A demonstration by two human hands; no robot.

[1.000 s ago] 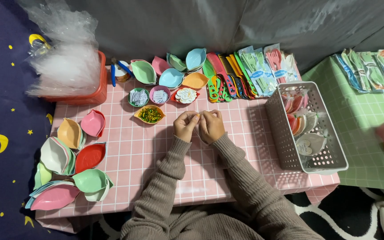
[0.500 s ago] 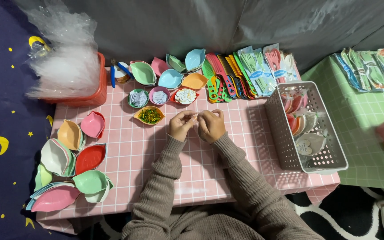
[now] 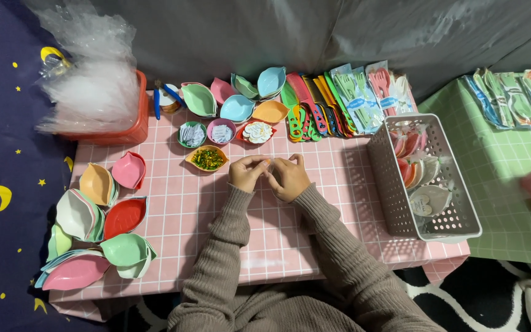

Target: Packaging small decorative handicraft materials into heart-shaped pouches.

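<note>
At the lower middle of the frame, two brown sleeves (image 3: 314, 258) run up to the hands, which meet at the centre of the pink checked desk (image 3: 173, 203). The left hand (image 3: 247, 173) and right hand (image 3: 288, 178) pinch a tiny orange piece (image 3: 267, 163) between their fingertips; both are closed on it. It looks light, thin and easy to drop, so a fingertip pinch at its edges seems the right hold; whether it is stiff or soft cannot be told.

Just above the hands sits a yellow dish (image 3: 207, 158) of green bits, with three small dishes (image 3: 221, 132) beyond it. At left lie stacked leaf-shaped bowls (image 3: 87, 215). At right stands a white basket (image 3: 456, 221). Farther up are combs (image 3: 305, 104), packed forks (image 3: 364, 92) and a red bin (image 3: 127, 126) of clear bags.
</note>
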